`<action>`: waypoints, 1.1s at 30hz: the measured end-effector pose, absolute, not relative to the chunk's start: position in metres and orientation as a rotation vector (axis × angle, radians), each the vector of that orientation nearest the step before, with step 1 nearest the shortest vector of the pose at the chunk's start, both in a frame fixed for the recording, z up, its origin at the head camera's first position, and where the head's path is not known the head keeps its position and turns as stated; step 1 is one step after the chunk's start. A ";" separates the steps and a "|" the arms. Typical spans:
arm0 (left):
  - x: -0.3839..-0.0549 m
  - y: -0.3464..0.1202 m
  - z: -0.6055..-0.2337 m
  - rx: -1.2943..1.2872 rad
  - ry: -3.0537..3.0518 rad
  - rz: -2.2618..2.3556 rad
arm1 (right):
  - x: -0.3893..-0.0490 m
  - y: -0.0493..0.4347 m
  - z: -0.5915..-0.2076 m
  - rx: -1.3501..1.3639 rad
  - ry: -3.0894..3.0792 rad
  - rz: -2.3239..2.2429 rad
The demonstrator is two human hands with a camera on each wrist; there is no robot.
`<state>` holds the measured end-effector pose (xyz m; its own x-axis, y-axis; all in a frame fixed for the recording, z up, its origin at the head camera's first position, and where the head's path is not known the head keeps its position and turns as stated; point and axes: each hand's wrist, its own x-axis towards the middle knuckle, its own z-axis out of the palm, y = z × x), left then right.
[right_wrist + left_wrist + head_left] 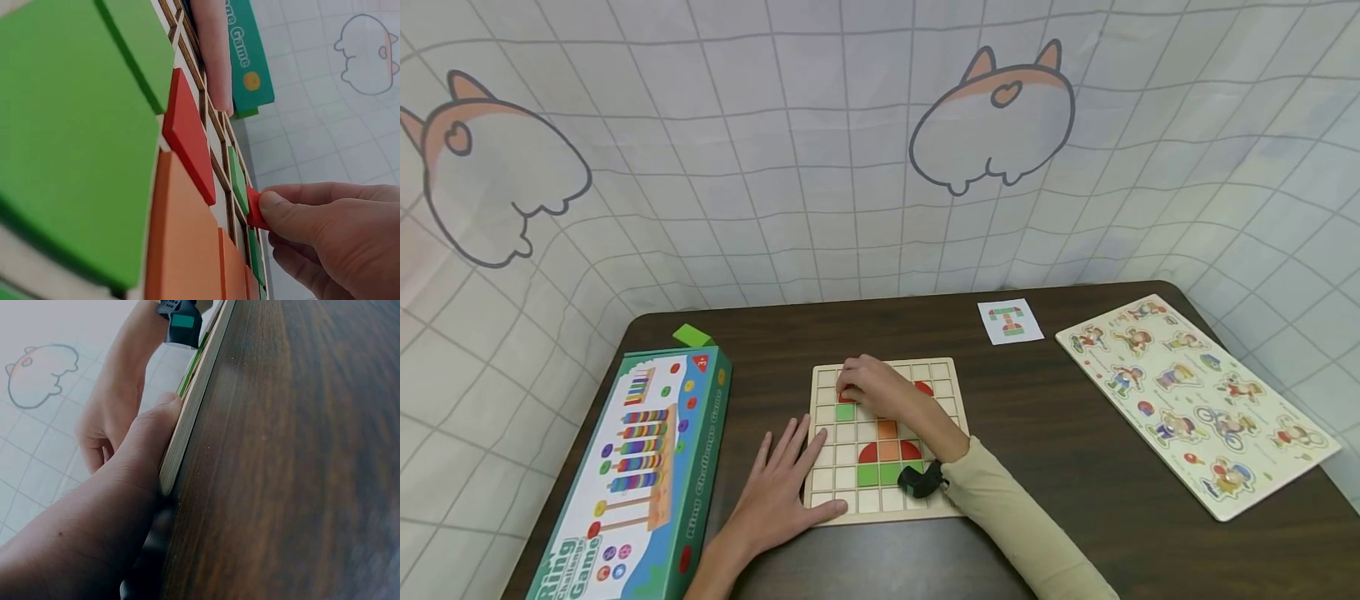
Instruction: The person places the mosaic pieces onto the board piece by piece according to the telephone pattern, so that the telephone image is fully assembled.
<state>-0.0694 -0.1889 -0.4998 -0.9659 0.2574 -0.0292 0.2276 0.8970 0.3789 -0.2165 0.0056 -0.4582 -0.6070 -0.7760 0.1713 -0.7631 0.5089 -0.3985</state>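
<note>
A wooden grid board (823,479) lies on the dark table, with coloured tiles in some cells. My right hand (880,387) is over its far left part. Between thumb and forefinger it pinches a red tile (254,206) at a cell beside a green square tile (237,178). Nearer me, orange tiles (888,450) form a column, flanked by red rounded tiles (868,452) above green tiles (867,475). My left hand (782,492) rests with spread fingers at the board's left side, its thumb (165,403) on the near edge. The right forearm and hand cover several cells.
A ring game box (632,458) stands at the left, with a green block (692,336) behind it. At the back lies a small pattern card (1011,322). A picture puzzle board (1195,408) takes up the right side. A printed curtain (850,167) hangs behind the table.
</note>
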 end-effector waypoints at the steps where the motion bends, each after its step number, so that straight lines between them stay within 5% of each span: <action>1: -0.070 -0.189 -0.499 0.383 2.982 0.581 | -0.216 0.006 -0.458 -1.379 2.704 -0.689; 33: -0.069 -0.188 -0.502 0.391 3.009 0.577 | -0.196 0.020 -0.440 -1.187 2.799 -0.663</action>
<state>-0.0691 -0.1879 -0.5021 -0.9665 0.2567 -0.0045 0.2368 0.8981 0.3707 -0.1962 0.0200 -0.4404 -0.7088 -0.6923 0.1353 -0.6795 0.6186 -0.3945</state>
